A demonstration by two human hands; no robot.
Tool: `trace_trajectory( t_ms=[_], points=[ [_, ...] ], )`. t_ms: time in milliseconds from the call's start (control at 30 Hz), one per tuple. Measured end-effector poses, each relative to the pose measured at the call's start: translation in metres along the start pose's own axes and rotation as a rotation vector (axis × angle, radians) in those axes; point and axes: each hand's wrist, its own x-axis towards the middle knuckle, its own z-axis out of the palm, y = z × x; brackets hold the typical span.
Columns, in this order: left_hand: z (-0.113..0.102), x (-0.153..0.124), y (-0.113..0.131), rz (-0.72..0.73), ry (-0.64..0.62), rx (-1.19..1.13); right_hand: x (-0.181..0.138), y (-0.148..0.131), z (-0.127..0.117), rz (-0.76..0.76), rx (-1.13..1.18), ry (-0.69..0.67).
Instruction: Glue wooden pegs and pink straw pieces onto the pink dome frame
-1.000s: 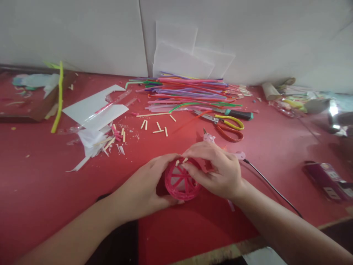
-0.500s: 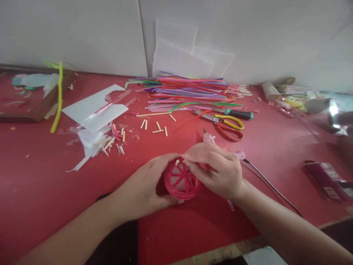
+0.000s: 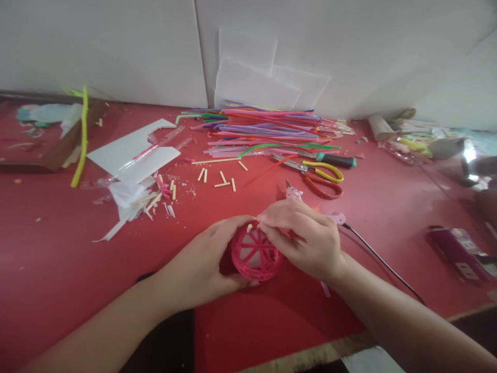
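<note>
A round pink piece with spokes like a wheel (image 3: 257, 261) is gripped at its left side by my left hand (image 3: 212, 259), thumb below and fingers above. One pale short stick (image 3: 249, 228) stands up at its upper rim. My right hand (image 3: 305, 235) is closed in a pinch at the upper right of the rim; what lies between its fingertips is hidden. Just beyond that hand sits a pink glue gun (image 3: 294, 194), its nozzle pointing away and most of its body covered by the hand.
Scissors (image 3: 324, 178) and a dark-handled cutter (image 3: 337, 160) lie beyond my right hand. Behind them is a pile of coloured pipe cleaners (image 3: 267, 129). Several short sticks (image 3: 222, 178) and white paper scraps (image 3: 132, 199) lie to the left. A black cable (image 3: 382, 261) runs right, near a purple box (image 3: 460, 254).
Almost nothing differs. Both hands keep their places at the pink wheel, with only a very slight shift of the right fingers.
</note>
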Motion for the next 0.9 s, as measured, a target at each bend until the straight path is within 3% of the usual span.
trace_trajectory(
  t_ms=[667,900],
  points=[
    [-0.0008,0.0,0.0011,0.041,0.011,-0.015,0.0008,-0.0002,-0.007,0.001,0.065,-0.071],
    [0.0004,0.0,-0.0019,0.039,0.007,-0.011,0.0024,-0.0015,-0.0073,0.0,0.063,-0.033]
  ],
)
